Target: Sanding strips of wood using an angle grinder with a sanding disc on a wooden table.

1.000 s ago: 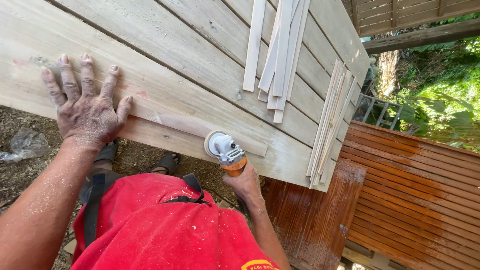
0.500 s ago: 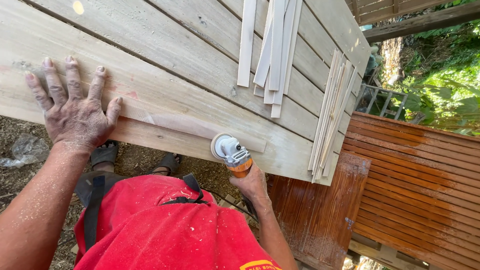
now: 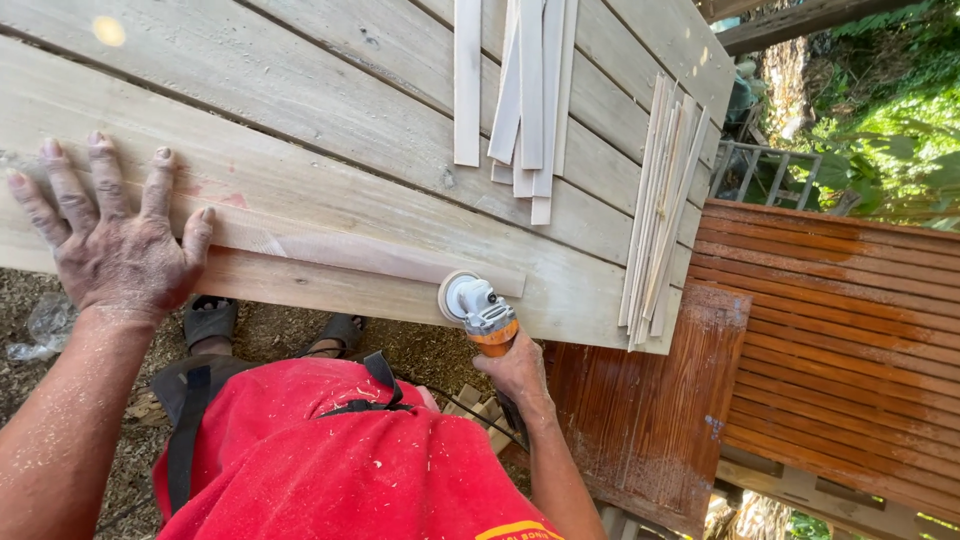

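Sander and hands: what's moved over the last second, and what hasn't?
The sander in the right hand slid a little to the right along the near edge of the thin strip on the plank. The left hand edged left but stays flat, fingers spread, pressing strip and plank. Nothing was picked up or let go. The loose slats and the bundle by the plank's right end lie as before.

Surface: pale plank table [image 3: 330,110].
On it: loose thin wooden strips [image 3: 525,90], a second strip bundle [image 3: 660,210] at the far edge.
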